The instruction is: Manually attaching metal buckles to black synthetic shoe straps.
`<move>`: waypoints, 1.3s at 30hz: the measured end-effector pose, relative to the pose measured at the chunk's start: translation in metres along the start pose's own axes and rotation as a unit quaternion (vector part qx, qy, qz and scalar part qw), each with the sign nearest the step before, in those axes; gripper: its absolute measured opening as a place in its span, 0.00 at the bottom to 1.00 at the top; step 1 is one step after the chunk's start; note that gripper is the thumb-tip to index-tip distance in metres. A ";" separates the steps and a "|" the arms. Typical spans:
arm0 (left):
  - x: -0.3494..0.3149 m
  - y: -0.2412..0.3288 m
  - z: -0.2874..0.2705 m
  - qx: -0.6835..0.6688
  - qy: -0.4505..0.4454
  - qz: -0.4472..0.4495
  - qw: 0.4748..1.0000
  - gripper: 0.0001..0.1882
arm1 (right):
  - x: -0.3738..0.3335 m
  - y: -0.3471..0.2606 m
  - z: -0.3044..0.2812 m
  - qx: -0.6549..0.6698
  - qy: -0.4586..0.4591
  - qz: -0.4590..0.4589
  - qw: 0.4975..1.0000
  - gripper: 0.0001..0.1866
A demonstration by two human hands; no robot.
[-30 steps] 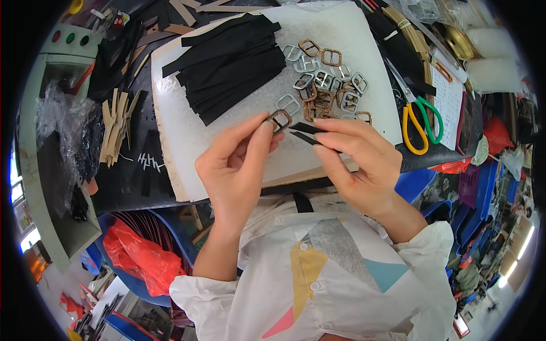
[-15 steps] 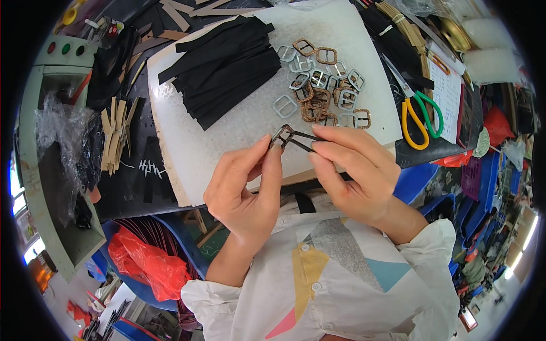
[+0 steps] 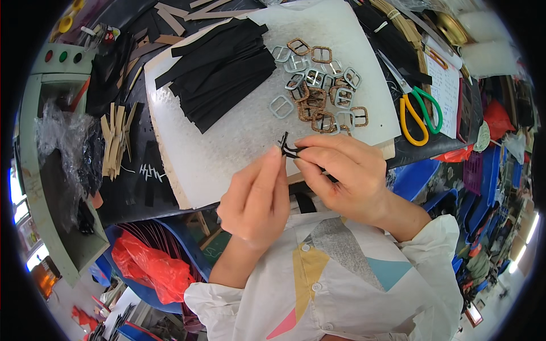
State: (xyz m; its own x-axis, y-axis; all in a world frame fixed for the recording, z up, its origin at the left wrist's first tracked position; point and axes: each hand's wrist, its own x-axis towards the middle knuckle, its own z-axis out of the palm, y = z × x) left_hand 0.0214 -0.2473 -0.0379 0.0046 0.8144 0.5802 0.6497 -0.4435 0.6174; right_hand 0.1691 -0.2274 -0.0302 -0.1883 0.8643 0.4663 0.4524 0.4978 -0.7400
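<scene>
Over the front of the white board [image 3: 250, 142], my left hand [image 3: 253, 199] pinches a small dark buckle [image 3: 283, 142], seen nearly edge-on and partly hidden by the fingertips. A narrow black strap [image 3: 293, 152] runs from the buckle into my right hand [image 3: 347, 176], whose thumb and fingers are closed on it. Just beyond my hands lies a pile of square buckles [image 3: 314, 96], some silvery and some mottled brown. To its left a stack of flat black strips [image 3: 222, 77] rests on the board.
Scissors [image 3: 414, 105] with yellow and green handles lie right of the board. Wooden clips [image 3: 115, 139] are at the left, beside a grey cabinet [image 3: 57, 165] draped with clear plastic. A blue tub [image 3: 131, 287] below holds a red bag [image 3: 151, 264].
The buckle has turned from showing its frame to nearly edge-on. My left hand has moved slightly right, and my right hand slightly left and down, with the strap more bent.
</scene>
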 end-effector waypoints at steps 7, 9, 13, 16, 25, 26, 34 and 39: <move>-0.005 0.000 0.000 0.033 -0.010 0.044 0.998 0.17 | 0.002 0.005 0.002 0.013 -0.004 -0.005 1.000 0.08; -0.004 -0.002 -0.001 0.043 -0.005 0.063 0.997 0.17 | 0.002 0.007 0.003 0.025 0.000 0.009 1.000 0.08; -0.005 -0.001 0.001 0.049 0.010 0.075 0.996 0.17 | 0.004 0.007 0.003 0.019 0.005 0.004 1.000 0.08; -0.007 -0.001 -0.002 0.055 -0.010 0.050 0.997 0.17 | 0.003 0.005 0.005 0.014 -0.007 -0.026 1.000 0.08; 0.013 0.013 -0.020 -0.244 0.021 -0.290 0.925 0.12 | 0.007 -0.002 -0.004 0.187 -0.081 0.124 0.971 0.06; 0.013 0.006 -0.023 -0.283 -0.015 -0.300 0.911 0.11 | 0.008 -0.002 -0.005 0.211 -0.104 0.143 0.961 0.05; 0.004 -0.001 -0.039 -0.335 -0.097 -0.346 0.871 0.09 | 0.000 0.001 0.000 0.287 -0.127 0.177 0.933 0.07; 0.001 0.001 -0.040 -0.360 -0.073 -0.404 0.838 0.08 | 0.009 -0.005 0.003 0.080 -0.047 -0.012 0.996 0.17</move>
State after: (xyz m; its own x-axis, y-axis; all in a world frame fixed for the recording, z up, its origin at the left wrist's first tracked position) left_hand -0.0087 -0.2616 -0.0153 -0.0881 0.9714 -0.2205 -0.1412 0.2069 0.9681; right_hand 0.1630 -0.2220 -0.0240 -0.2814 0.8514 0.4426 0.3041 0.5166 -0.8004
